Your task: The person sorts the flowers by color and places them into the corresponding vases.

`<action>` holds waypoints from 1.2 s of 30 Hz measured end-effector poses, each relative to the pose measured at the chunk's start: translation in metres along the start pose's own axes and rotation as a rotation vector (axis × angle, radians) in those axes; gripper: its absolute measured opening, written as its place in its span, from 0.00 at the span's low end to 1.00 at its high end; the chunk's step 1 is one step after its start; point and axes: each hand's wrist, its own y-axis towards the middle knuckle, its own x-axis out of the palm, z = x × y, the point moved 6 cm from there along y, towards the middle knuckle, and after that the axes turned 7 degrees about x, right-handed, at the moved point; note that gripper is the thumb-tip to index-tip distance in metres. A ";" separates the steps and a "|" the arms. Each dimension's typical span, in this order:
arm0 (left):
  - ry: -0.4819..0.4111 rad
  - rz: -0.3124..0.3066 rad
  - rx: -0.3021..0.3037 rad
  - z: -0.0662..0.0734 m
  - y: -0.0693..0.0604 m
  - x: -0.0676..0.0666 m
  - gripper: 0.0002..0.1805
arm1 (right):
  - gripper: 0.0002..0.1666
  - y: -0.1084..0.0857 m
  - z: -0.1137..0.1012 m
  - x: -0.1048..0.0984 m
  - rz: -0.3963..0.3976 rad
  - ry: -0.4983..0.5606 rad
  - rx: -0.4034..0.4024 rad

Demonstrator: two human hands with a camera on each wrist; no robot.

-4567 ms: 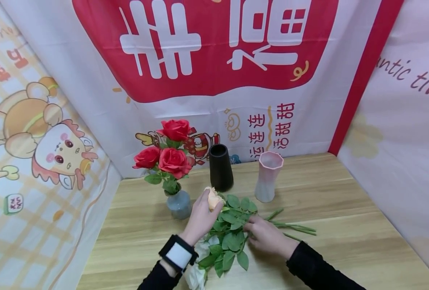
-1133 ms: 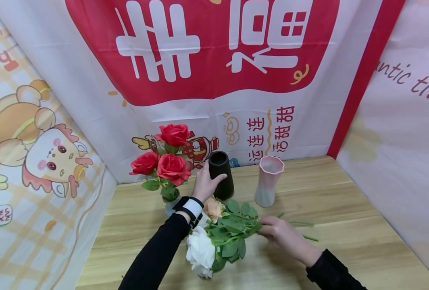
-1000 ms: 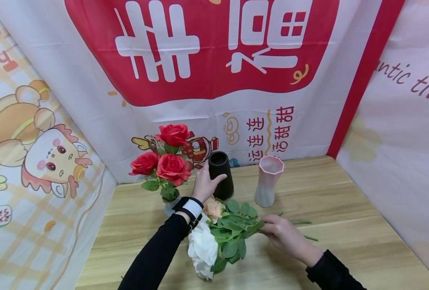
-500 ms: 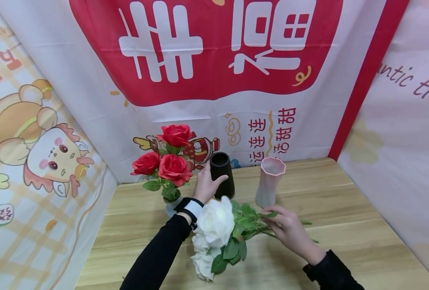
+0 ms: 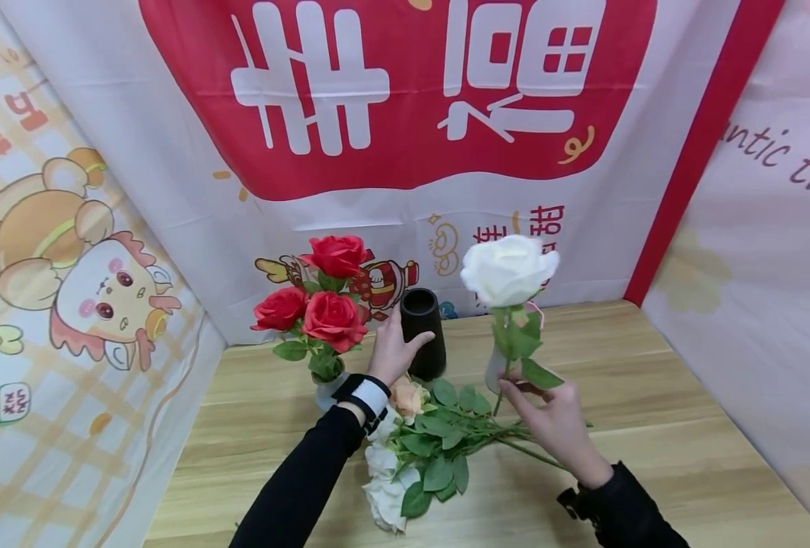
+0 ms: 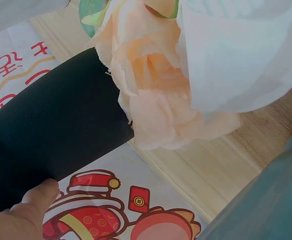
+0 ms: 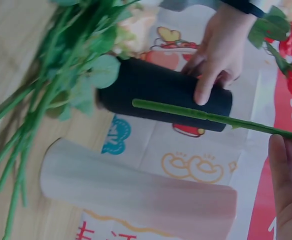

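A black vase (image 5: pixel 424 346) stands upright on the table, gripped near its upper part by my left hand (image 5: pixel 393 352). My right hand (image 5: pixel 557 417) pinches the green stem (image 7: pixel 186 111) of a white rose (image 5: pixel 510 270), holding it upright with the bloom on top, in front of the pink vase. In the right wrist view the lower stem shows in front of the black vase (image 7: pixel 161 92), and the left hand (image 7: pixel 223 47) has its thumb on that vase. A peach flower (image 6: pixel 156 90) lies just before the black vase (image 6: pixel 56 125) in the left wrist view.
Red roses (image 5: pixel 334 321) stand in a small grey-blue vase (image 5: pixel 328 392) at the left. A pink and grey vase (image 7: pixel 136 192) is at the right. White flowers (image 5: pixel 387 498) and leafy stems (image 5: pixel 439 445) lie on the wooden table (image 5: pixel 679 426). A printed cloth (image 5: pixel 350 209) hangs behind.
My right hand has lifted one white rose from the lying bunch, and its bloom has swung up and to the right. The left hand has stayed on the black vase over the last second.
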 end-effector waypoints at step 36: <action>0.001 0.003 0.012 0.004 -0.002 -0.002 0.49 | 0.11 0.083 -0.016 -0.005 0.121 0.197 0.213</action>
